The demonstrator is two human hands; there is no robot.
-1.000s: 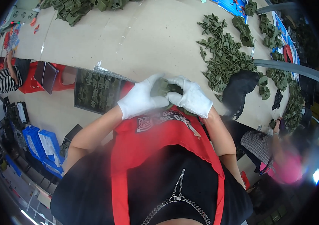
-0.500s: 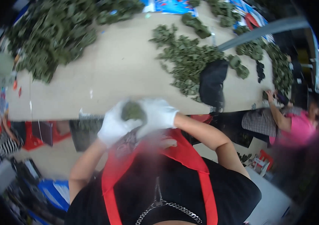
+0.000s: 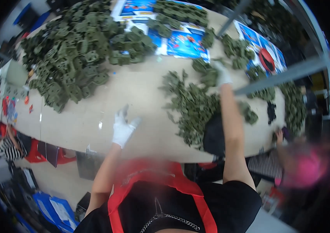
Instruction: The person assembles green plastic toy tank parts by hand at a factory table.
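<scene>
My left hand point(image 3: 124, 126), in a white glove, hovers over or rests on the bare table point(image 3: 138, 91). Its fingers are spread and hold nothing. Stretched far forward, my gloved right hand point(image 3: 223, 74) is at the right side of a short row of olive-green shaped pieces point(image 3: 204, 72). Blur hides its fingers, so a grip on a piece cannot be made out. A loose heap of smaller green pieces point(image 3: 194, 108) lies nearer to me, beside a black bag-like thing point(image 3: 213, 134) partly behind my right forearm.
A large pile of olive-green pieces point(image 3: 76, 54) covers the table's left part. Blue printed sheets point(image 3: 186, 43) lie at the back. A grey metal bar point(image 3: 285, 75) slants across the right side. Co-workers sit at the right, in a pink top point(image 3: 304, 165), and at the left, in stripes point(image 3: 12, 149).
Both hands were together near my body around a green piece; now they are apart. The right has reached far forward to the right, the left has opened. The view has tilted up.
</scene>
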